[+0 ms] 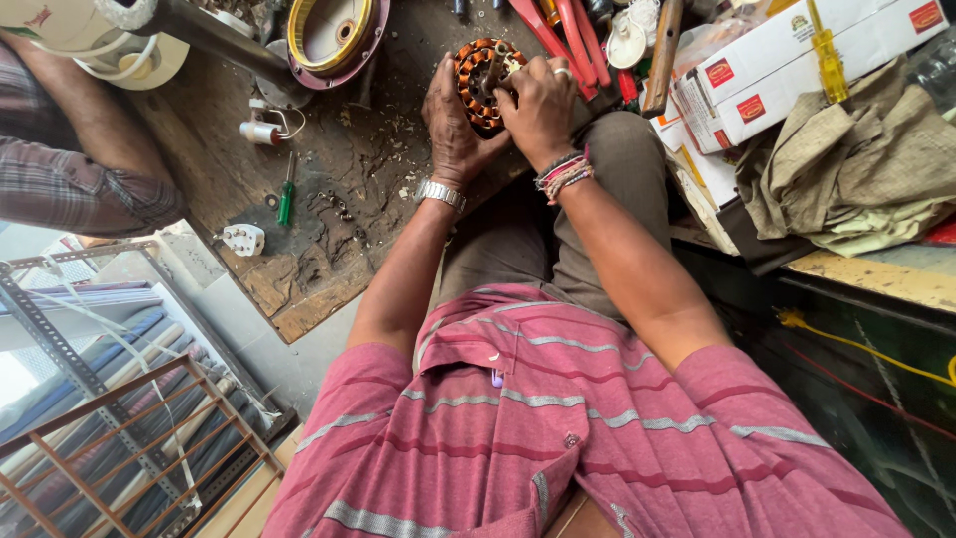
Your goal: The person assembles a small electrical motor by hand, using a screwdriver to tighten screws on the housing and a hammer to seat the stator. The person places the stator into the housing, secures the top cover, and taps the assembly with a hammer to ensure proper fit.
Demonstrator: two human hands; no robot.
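We look steeply down from head height, close over our chest, the workbench (329, 214) at upper centre.

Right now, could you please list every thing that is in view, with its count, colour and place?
wound stator: one, copper-orange coils, top centre, held between both hands
screwdriver: one, green handle, on the wooden board left of the hands
wooden board: one, brown and worn, under the work
plug: one, white, near the board's left edge
round motor housing: one, yellow and maroon rim, top left of centre
cardboard boxes: two or so, white with red labels, top right
cloth: one, khaki, right
metal rack: one, lower left
other person's sleeve: one, checked, left edge
left hand: grips the stator, wristwatch
right hand: on the stator, thread bracelets
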